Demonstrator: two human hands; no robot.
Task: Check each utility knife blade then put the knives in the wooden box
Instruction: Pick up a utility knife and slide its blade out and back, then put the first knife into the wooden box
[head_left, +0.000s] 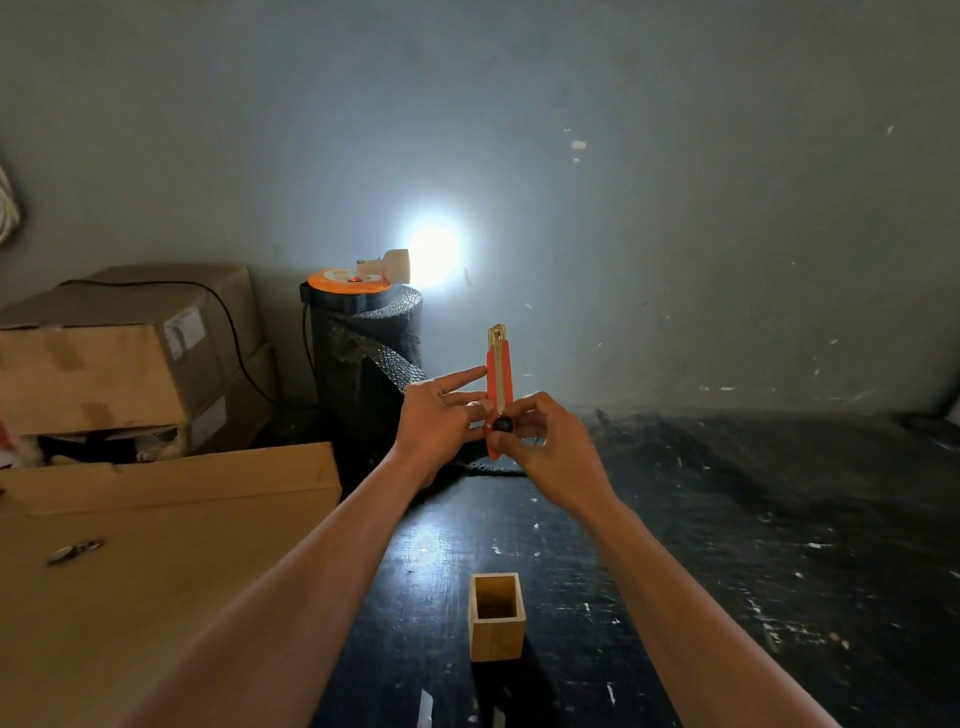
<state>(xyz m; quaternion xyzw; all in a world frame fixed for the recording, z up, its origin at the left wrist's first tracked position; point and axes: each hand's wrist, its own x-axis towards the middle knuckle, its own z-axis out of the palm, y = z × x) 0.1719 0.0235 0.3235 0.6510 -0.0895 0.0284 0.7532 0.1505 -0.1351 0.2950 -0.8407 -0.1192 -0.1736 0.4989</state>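
Observation:
An orange utility knife (500, 379) stands upright in the air in front of me, its metal tip pointing up and showing just past the orange body. My left hand (439, 415) holds its lower part from the left, index finger stretched out toward the handle. From the right, my right hand (550, 441) grips the knife's bottom end, thumb beside the black knob. Below my arms, a small open wooden box (496, 647) stands on the dark table (727, 545); I see nothing inside it. No other knife is in view.
A large flat cardboard sheet (130, 561) covers the left, a small metal object (72, 551) lying on it. Stacked cardboard boxes (119, 353) stand behind it. A black roll of bubble wrap (369, 374) topped by an orange reel and a lit lamp (387, 267) stands at the wall.

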